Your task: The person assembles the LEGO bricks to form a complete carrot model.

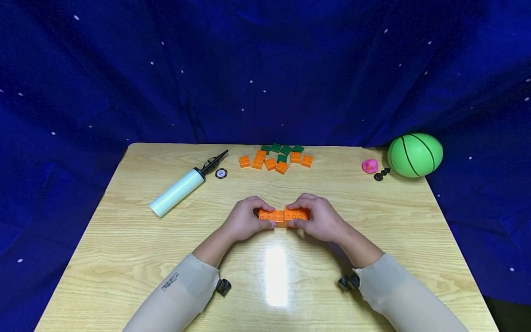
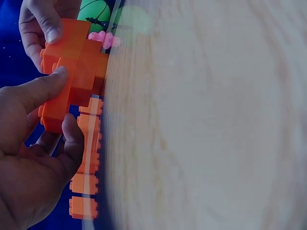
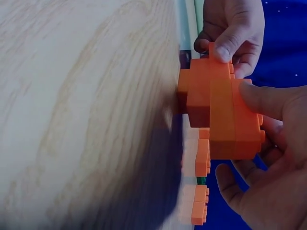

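In the head view, a stepped build of orange toy bricks (image 1: 271, 216) stands near the middle of the table between both hands. My left hand (image 1: 246, 219) grips its left end with thumb and fingers. The right end is held by my right hand (image 1: 321, 219), its thumb on the near side. Seen from the right wrist, the orange build (image 3: 223, 120) narrows in layers toward the tabletop, and its top layer covers only the right-hand part. The left wrist view shows the left thumb pressing the side of the build (image 2: 72, 86).
Loose orange bricks (image 1: 258, 161) and green bricks (image 1: 286, 150) lie at the back of the table (image 1: 332, 286). To the left are a hand pump (image 1: 178, 191) and a poker chip (image 1: 221, 173). At the back right sit a pink rubber duck (image 1: 369, 166), a small black object (image 1: 380, 174) and a green ball (image 1: 415, 155).
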Demonstrator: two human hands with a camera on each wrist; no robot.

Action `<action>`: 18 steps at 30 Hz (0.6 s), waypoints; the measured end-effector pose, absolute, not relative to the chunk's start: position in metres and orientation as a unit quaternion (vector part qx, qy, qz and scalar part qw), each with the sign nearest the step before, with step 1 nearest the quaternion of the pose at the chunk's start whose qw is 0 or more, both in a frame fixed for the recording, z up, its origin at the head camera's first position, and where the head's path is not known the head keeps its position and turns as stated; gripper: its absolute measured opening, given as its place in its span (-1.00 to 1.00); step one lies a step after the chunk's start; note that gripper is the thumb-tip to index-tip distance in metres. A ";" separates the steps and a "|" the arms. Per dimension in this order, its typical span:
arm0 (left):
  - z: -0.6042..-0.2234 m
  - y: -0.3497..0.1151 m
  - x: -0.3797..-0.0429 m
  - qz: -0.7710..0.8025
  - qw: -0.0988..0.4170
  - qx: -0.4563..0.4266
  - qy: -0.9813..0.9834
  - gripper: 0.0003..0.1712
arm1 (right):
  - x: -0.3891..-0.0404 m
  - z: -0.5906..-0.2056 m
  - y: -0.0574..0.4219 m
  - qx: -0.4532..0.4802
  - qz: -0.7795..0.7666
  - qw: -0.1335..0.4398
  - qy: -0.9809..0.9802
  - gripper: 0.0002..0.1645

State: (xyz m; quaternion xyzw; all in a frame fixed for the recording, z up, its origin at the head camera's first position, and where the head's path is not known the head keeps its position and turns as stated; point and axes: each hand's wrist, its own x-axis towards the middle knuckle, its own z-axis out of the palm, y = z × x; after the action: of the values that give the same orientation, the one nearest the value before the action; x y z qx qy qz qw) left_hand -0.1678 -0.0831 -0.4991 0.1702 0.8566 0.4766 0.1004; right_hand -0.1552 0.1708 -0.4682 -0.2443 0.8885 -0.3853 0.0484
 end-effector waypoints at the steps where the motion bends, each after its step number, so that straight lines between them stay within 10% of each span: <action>1: -0.499 -0.083 -0.168 0.476 0.100 0.169 0.857 -0.64 | -0.155 -0.469 0.171 -0.242 -0.389 0.049 0.888 -0.60; 18: -0.499 -0.084 -0.169 0.471 0.111 0.174 0.858 -0.65 | -0.155 -0.475 0.172 -0.218 -0.402 0.061 0.887 -0.60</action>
State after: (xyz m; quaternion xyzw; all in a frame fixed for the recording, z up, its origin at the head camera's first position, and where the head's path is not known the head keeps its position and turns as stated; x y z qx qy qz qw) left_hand -0.1687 -0.0842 -0.4993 0.1741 0.8575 0.4712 0.1112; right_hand -0.1551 0.1723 -0.4746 -0.2179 0.8874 -0.4016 0.0609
